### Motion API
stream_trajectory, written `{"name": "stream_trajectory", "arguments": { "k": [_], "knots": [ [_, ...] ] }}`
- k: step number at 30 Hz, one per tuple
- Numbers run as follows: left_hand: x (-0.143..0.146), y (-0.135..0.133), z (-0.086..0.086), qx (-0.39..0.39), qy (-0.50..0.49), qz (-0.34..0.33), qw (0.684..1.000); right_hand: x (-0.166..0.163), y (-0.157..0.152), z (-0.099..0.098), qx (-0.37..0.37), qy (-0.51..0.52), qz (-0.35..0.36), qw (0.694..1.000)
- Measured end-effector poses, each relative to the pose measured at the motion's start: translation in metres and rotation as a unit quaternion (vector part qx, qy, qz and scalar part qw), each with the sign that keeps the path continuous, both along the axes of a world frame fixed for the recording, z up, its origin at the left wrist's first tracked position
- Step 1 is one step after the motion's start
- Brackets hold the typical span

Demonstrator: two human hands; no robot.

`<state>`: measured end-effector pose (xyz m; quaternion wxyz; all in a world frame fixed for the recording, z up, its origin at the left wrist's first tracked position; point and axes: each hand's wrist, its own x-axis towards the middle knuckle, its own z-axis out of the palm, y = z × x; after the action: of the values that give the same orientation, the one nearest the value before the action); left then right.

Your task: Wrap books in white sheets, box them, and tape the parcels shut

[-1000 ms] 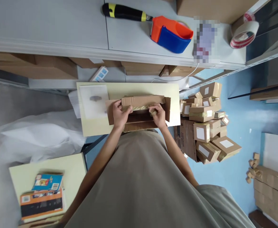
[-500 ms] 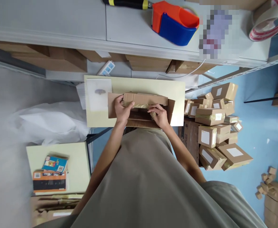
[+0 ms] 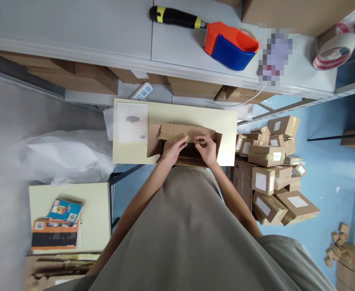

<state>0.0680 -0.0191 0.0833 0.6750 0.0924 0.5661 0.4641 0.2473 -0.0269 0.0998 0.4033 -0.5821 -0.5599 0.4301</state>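
Observation:
An open cardboard box [image 3: 189,130] lies on the cream tabletop close to my body, its flaps folded outward. Clear-yellowish packing tape [image 3: 191,140] runs along the edge of the box's far flap. My right hand [image 3: 207,150] pinches that tape between thumb and fingers near the right part of the flap. Over the box opening, my left hand [image 3: 172,151] has its fingers stretched toward the tape, the tips touching the flap edge. Part of the box's inside is hidden by both hands.
A printed sheet [image 3: 132,123] lies left on the tabletop [image 3: 165,108]. The shelf beyond holds a tape dispenser [image 3: 232,46], a black-yellow handled tool [image 3: 176,17] and a tape roll [image 3: 335,50]. Stacked parcels [image 3: 267,155] stand right; books [image 3: 56,232] lie lower left.
My left hand has let go of the flap's left end and moved right, close to my right hand. My right hand has shifted slightly up to the flap edge. The view has tilted a little.

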Motion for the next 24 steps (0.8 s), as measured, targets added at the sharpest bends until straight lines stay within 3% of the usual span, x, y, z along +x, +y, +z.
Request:
{"name": "stream_trajectory", "arguments": {
  "k": [5, 9, 13, 17, 20, 24],
  "knots": [
    [0.011, 0.006, -0.002, 0.000, -0.031, -0.056, 0.998, -0.002, 0.002, -0.004, -0.061, 0.039, -0.081, 0.994],
    [-0.004, 0.004, 0.006, -0.028, -0.060, -0.112, 0.992, 0.000, 0.008, -0.006, -0.114, 0.086, -0.162, 0.976],
    [-0.051, -0.003, 0.031, 0.012, -0.047, -0.169, 0.984, 0.005, 0.015, 0.006, -0.086, 0.041, -0.168, 0.981],
    [-0.133, -0.004, 0.045, 0.079, 0.036, -0.115, 0.990, -0.003, 0.017, 0.039, 0.017, -0.115, -0.158, 0.981],
    [-0.206, 0.004, 0.022, 0.066, 0.153, -0.020, 0.986, -0.033, 0.017, 0.068, 0.066, -0.203, -0.133, 0.968],
    [-0.293, 0.022, -0.041, -0.005, 0.266, 0.065, 0.962, -0.101, 0.019, 0.093, 0.085, -0.188, -0.055, 0.977]
  ]
}}
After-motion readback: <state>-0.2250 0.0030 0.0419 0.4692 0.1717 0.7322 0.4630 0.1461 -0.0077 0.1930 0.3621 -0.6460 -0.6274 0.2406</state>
